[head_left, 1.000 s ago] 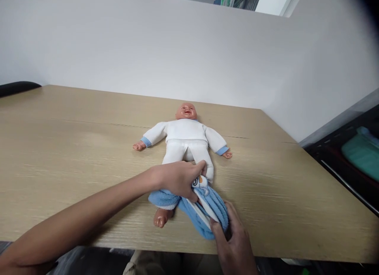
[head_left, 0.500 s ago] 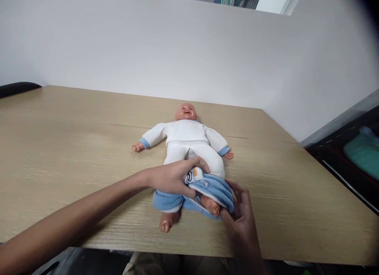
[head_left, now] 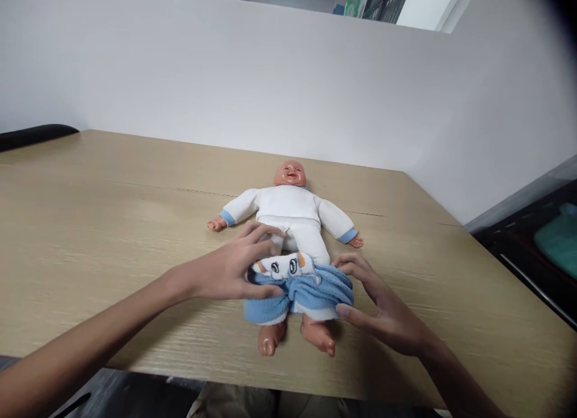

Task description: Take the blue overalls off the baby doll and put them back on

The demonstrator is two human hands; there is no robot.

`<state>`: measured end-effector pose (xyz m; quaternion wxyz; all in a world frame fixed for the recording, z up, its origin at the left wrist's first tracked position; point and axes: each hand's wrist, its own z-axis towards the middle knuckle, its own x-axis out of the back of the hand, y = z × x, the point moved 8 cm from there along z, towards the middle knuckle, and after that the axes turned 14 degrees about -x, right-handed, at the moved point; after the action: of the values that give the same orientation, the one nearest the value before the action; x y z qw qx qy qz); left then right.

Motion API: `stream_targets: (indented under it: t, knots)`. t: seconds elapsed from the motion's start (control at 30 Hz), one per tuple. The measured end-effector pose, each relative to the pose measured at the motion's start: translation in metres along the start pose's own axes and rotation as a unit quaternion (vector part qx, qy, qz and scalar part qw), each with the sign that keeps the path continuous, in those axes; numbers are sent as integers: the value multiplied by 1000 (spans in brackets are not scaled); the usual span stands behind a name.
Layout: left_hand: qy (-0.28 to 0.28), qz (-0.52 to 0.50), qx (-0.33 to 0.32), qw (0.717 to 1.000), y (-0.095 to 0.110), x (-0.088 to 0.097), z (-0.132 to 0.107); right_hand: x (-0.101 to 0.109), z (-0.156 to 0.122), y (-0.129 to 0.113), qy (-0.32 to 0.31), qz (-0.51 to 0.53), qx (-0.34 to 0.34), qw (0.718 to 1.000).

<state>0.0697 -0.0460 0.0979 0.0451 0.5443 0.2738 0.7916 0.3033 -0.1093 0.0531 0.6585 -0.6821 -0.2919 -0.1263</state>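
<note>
A baby doll [head_left: 288, 202] lies on its back, its head away from me, in a white cloth top and leggings with blue cuffs. Fluffy blue pants [head_left: 311, 292] with a white cartoon face on the front are bunched around its lower legs. Both doll feet stick out of the leg openings toward me. My left hand [head_left: 238, 262] grips the left side of the bunched pants, thumb across the front and fingers by the waistband. At the right side, my right hand [head_left: 378, 310] has fingers near the waistband and thumb at the hem, holding the cloth loosely.
The doll rests on a wooden table [head_left: 112, 226], whose front edge is close to my legs [head_left: 265, 403]. A pale wall [head_left: 252, 75] rises behind. A dark chair back [head_left: 36, 136] is at the far left, and a black rack [head_left: 532, 232] stands on the right.
The doll's right-side foot has come out through the pant leg. My left hand moved left to the pants' side; my right hand moved off the foot to the pants' right edge.
</note>
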Motion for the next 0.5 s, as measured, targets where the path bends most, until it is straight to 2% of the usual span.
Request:
stream_targets:
  t: [0.1,0.17,0.27,0.4,0.5]
  knots:
    - [-16,-70,17,997,-8,1,-10,2,17,-10,-36,34,42,998]
    - [7,-139,35,990,-15,3,-10,2,35,-11,-66,93,39,993]
    - [86,-188,97,974,-36,6,-7,-2,65,4,-94,203,-28,974]
    - [210,-158,133,956,-60,6,-12,-12,91,33,-57,308,-110,943]
    - [247,-148,171,942,-75,-3,-27,-28,94,48,-31,346,-142,927]
